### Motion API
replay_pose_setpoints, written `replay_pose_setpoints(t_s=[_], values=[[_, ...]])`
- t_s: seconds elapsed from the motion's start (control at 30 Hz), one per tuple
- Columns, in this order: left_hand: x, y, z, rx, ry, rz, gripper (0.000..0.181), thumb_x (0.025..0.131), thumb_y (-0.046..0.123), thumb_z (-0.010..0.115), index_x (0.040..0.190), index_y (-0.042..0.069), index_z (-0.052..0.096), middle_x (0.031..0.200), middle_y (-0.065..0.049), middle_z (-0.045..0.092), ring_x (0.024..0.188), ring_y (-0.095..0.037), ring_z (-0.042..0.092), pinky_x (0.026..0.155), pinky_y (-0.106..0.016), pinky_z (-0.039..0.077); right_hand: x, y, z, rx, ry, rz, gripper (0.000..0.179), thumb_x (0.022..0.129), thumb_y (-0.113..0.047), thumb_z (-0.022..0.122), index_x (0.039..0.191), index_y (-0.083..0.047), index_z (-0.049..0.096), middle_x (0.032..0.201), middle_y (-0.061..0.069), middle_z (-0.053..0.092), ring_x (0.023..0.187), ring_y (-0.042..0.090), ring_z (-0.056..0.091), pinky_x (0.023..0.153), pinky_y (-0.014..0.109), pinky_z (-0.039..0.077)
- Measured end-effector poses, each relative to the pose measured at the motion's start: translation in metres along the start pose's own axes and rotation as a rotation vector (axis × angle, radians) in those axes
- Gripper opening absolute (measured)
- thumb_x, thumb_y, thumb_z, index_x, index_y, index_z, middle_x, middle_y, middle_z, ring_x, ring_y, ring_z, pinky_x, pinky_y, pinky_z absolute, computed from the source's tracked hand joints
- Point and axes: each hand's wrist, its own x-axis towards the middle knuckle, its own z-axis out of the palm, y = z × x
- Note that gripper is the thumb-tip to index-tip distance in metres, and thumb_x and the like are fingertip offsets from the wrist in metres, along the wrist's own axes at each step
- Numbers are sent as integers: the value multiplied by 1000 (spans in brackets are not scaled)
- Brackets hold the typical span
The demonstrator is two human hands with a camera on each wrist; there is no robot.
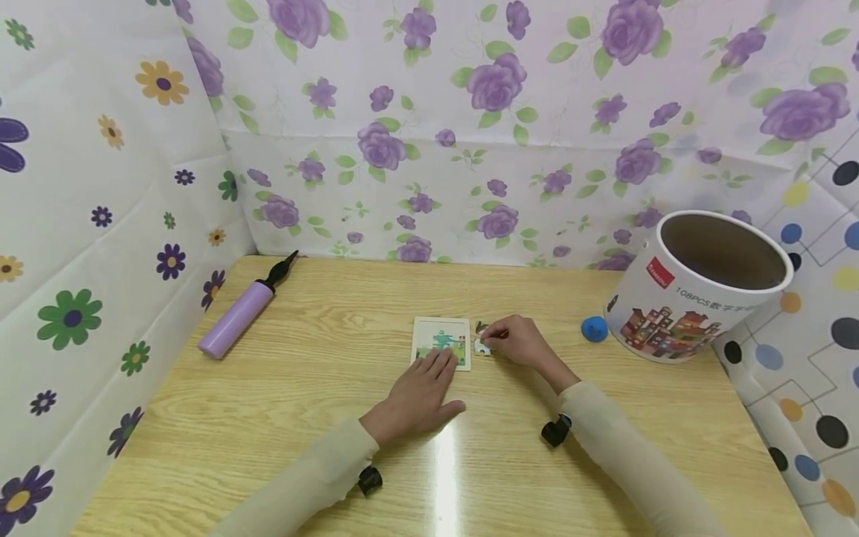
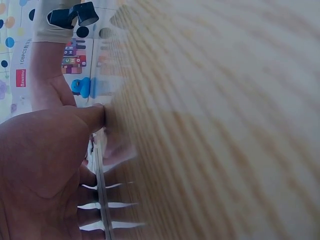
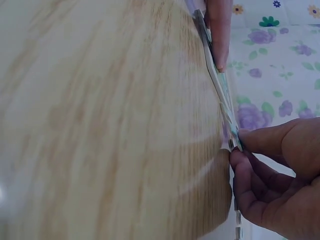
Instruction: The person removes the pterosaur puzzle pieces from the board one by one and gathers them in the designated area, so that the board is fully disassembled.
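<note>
A small square jigsaw board (image 1: 424, 334) with a pale frame lies mid-table, part of its picture filled with green pieces. My left hand (image 1: 417, 397) rests across its near edge, fingers straight and thumb spread to the side. Just right of the board, my right hand (image 1: 523, 343) pinches a jigsaw piece (image 1: 482, 348) between thumb and forefinger. In the right wrist view, those fingertips (image 3: 245, 137) meet close to the board's edge (image 3: 214, 75). Another piece (image 1: 480, 327) shows beyond the right fingertips. From the left wrist, the board's thin side (image 2: 102, 187) appears beneath my fingers.
A large white bucket (image 1: 637, 298) with printed buildings stands at the back right. Beside it sits a small blue lump (image 1: 594, 329). Toward the back left lies a purple hand pump (image 1: 238, 319) with a black nozzle. Floral cloth (image 1: 429, 194) hangs behind the table.
</note>
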Motion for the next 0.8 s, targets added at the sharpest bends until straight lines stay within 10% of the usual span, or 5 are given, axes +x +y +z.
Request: replay_pose_setpoints(t_s=[0.8], values=[[-1,-1,-2,-31,55,6,81,104,58,47,160,1,31,166,-18,27,153,-38,27,120,-51,31,16,-21,5,-28,-34,-104,14,97,-15,72,108,-11,80,104,3,76,92,19,70,83,40,58]])
